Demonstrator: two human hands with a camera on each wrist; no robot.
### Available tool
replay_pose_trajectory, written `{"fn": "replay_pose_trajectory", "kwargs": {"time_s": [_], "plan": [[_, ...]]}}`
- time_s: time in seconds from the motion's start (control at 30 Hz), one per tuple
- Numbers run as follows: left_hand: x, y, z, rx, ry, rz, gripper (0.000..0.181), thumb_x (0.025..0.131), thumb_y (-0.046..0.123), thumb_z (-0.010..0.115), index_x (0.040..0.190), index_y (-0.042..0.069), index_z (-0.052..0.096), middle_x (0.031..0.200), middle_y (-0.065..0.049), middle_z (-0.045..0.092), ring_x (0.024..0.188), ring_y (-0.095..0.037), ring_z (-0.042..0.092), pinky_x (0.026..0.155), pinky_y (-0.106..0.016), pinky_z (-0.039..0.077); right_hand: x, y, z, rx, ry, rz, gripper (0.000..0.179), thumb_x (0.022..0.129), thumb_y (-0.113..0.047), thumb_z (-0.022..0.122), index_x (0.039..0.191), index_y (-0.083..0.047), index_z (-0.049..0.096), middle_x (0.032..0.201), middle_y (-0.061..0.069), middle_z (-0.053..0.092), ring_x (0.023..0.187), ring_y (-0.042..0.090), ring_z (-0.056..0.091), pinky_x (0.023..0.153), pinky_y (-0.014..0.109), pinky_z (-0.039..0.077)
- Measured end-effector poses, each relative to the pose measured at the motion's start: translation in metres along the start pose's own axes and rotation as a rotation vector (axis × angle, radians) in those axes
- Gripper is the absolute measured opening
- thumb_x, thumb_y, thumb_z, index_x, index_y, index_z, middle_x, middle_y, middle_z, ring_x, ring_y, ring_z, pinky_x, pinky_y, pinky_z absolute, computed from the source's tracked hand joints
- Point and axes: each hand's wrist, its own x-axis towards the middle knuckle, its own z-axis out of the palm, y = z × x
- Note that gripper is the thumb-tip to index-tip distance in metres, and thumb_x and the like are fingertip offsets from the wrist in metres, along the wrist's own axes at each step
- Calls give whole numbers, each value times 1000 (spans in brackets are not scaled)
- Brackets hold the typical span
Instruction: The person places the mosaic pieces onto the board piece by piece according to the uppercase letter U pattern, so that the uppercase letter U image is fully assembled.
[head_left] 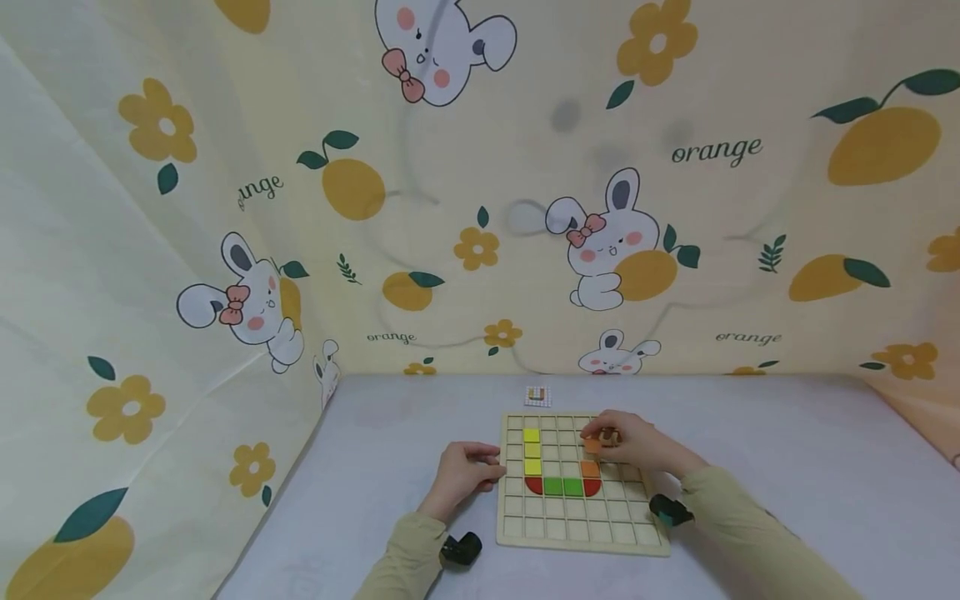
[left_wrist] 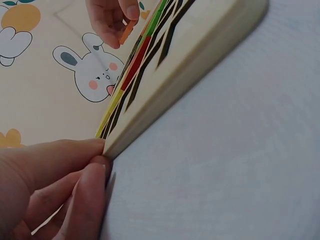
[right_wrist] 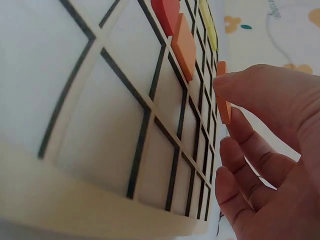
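A square wooden grid board [head_left: 585, 529] lies on the table. Three yellow tiles [head_left: 532, 451] run down its left side. Below them a red rounded tile [head_left: 534, 485], two green tiles [head_left: 563, 487] and another red rounded tile [head_left: 592, 487] form a row. One orange tile [head_left: 590, 469] sits above the right red one. My right hand [head_left: 633, 440] pinches a second orange tile [right_wrist: 223, 95] between thumb and fingers, just over the board beyond the placed orange one. At the board's left edge my left hand [head_left: 467, 475] pinches the rim with thumb and finger.
Behind the board lies a small card [head_left: 537, 396] with a coloured U-shaped pattern on a grid. A patterned cloth [head_left: 480, 292] with rabbits and oranges hangs behind and at the sides of the white table [head_left: 375, 433]. Black wrist cameras [head_left: 461, 549] sit by both sleeves.
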Motion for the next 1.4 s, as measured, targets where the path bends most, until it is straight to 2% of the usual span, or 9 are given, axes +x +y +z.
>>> {"fn": "replay_pose_trajectory", "kwargs": {"time_s": [0.33,0.6,0.77,1.0,1.2,1.3,1.4], "plan": [[3,-2,1,10,11,-3,30,73,1,80,101,1,71,81,-5,63,58,-10,60,54,-26,56,5,0,6,-3,-10,27,26,87,-13,72,111,-6,67,103,2,61,91,22,54,76,28,49],[2,0,3,11,10,-6,31,73,2,80,103,2,71,83,-5,63,59,-11,61,54,-26,56,4,1,5,30,-17,67,22,89,-11,68,111,-5,67,107,5,62,97,25,55,83,37,48],[3,0,3,7,7,-9,31,73,2,80,103,2,71,83,-5,64,57,-11,60,54,-26,56,5,6,5,27,-15,83,20,89,-10,67,109,-8,68,107,2,62,98,23,53,84,38,46],[3,-1,2,23,15,-16,30,73,1,80,102,2,71,82,-5,63,58,-11,61,54,-26,56,5,6,7,11,4,48,19,90,-11,67,108,-7,68,106,3,63,96,22,54,81,34,48],[1,0,2,29,18,-24,30,73,1,80,102,2,71,81,-5,63,58,-11,61,53,-26,56,1,8,-4,14,107,131,22,90,-6,65,112,-5,66,103,6,62,90,22,51,77,34,47],[1,0,2,29,16,-20,30,73,1,80,102,2,71,82,-5,63,58,-11,61,53,-26,56,-3,17,-14,5,174,185,22,90,-6,65,112,-5,66,105,6,62,94,22,51,80,37,46],[1,0,2,24,14,-24,30,73,1,79,102,2,71,82,-5,63,58,-11,61,54,-26,56,-10,27,-23,-4,205,221,24,90,-7,65,113,-5,66,111,8,62,99,25,52,84,41,47]]}}
